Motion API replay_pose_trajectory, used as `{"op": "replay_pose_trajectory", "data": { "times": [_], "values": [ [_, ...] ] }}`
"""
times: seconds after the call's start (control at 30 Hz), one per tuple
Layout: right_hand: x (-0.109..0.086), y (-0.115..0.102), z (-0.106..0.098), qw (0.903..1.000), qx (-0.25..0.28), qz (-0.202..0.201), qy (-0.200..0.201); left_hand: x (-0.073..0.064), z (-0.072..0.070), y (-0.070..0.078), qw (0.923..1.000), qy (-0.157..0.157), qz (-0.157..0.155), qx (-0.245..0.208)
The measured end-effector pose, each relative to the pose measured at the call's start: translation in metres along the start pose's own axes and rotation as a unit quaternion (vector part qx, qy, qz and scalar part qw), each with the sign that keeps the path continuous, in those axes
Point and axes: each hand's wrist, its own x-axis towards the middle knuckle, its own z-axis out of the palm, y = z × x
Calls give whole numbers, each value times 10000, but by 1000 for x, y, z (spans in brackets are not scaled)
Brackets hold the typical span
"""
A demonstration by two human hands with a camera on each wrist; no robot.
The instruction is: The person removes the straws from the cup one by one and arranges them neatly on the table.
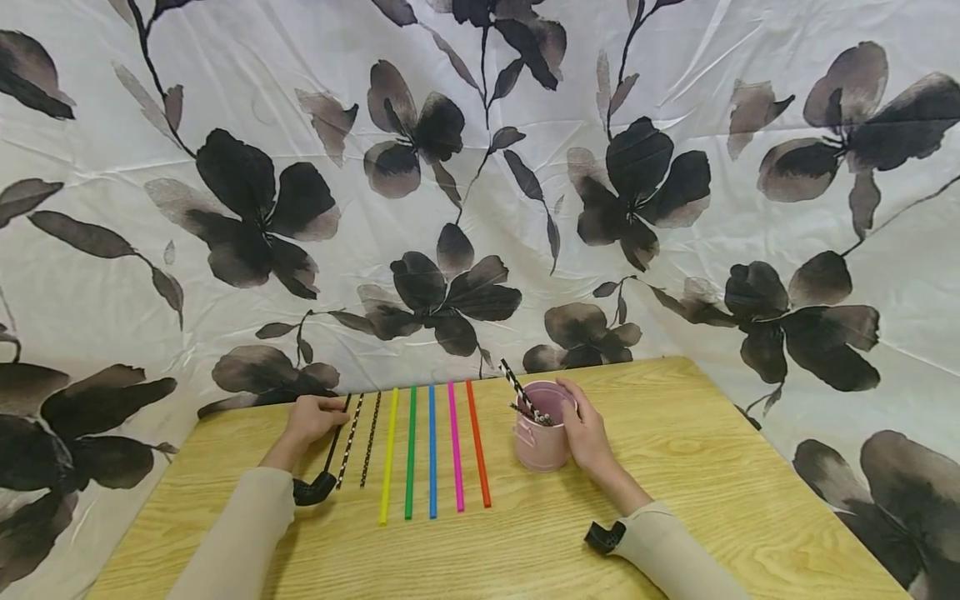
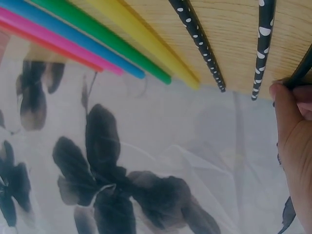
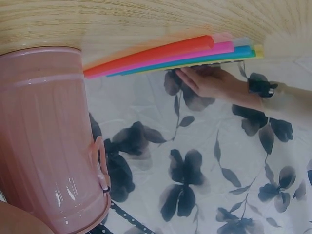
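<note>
At the left end of a row of straws, my left hand [image 1: 311, 419] pinches a plain black straw [image 1: 334, 443] near its far end. In the left wrist view, thumb and fingertip meet on that black straw [image 2: 303, 64]. Beside it lie two black-and-white patterned straws [image 1: 350, 442]. My right hand [image 1: 587, 429] grips the right side of a small pink bucket [image 1: 542, 454], which stands upright on the table. Several patterned straws [image 1: 517, 387] lean inside the bucket, one rising well above the rim. A small handle [image 3: 101, 161] shows on the bucket's side.
Yellow [image 1: 388, 458], green [image 1: 410, 454], blue [image 1: 432, 454], pink [image 1: 456, 450] and red [image 1: 478, 446] straws lie side by side between the hands. The wooden table [image 1: 600, 575] ends at a floral cloth [image 1: 540, 317] behind.
</note>
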Motion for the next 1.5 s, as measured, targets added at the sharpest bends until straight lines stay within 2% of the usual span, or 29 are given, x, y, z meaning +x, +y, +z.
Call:
{"op": "replay_pose_trajectory", "data": {
  "times": [0.3, 0.53, 0.67, 0.8, 0.9, 1.1, 1.5],
  "values": [
    [1, 1, 1, 10000, -96, 18, 5, 0, -1, -2, 10000, -4, -89, 41],
    [5, 32, 1, 10000, -84, 37, 30, -1, -1, -3, 9998, -85, -154, -9],
    [5, 37, 2, 9999, -118, 32, 84, 0, -1, -3, 9998, -65, -161, 2],
    [5, 34, 2, 9999, -117, 45, 80, 0, -1, -1, 10000, 13, -40, 38],
    [4, 23, 1, 10000, -84, 19, 51, 1, -2, 0, 10000, 36, 36, 57],
    [1, 2, 0, 9999, -139, 57, 51, 0, -2, -1, 10000, -32, -25, -30],
    [1, 0, 0, 9998, -103, 136, -49, 1, -1, -6, 10000, 11, -27, 7]
  ]
}}
